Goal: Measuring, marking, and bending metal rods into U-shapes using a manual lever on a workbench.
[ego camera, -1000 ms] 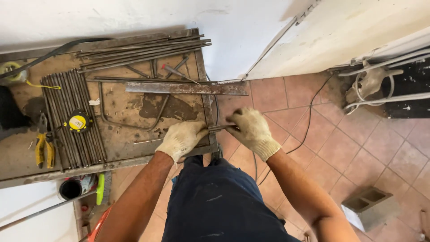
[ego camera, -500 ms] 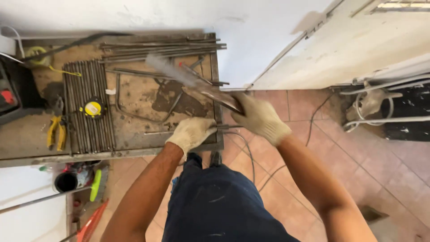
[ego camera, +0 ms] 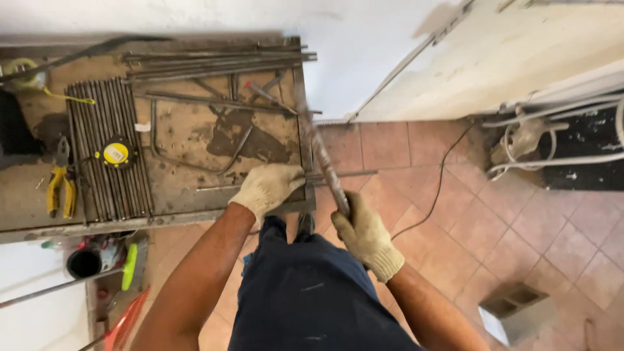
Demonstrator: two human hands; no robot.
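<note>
My right hand (ego camera: 365, 234), in a pale work glove, grips the near end of a flat rusty metal bar (ego camera: 320, 153) that slants up and away over the bench's right edge. My left hand (ego camera: 268, 188), also gloved, presses down on a thin steel rod (ego camera: 344, 174) at the bench's front right corner; the rod sticks out past the edge to the right. Both hands are close together, the right one lower and nearer my body.
The rusty metal workbench (ego camera: 188, 140) carries a row of several steel rods (ego camera: 107, 146), a yellow tape measure (ego camera: 116, 153), yellow-handled pliers (ego camera: 60, 188) and long bars at the back (ego camera: 214, 62). A black cable (ego camera: 439, 188) runs over the tiled floor; a concrete block (ego camera: 517, 311) lies lower right.
The flat bar lay across the bench a second ago. My right hand has lifted it, swung it round to slant lengthwise, and drawn back toward my body. My left hand stayed on the rod.
</note>
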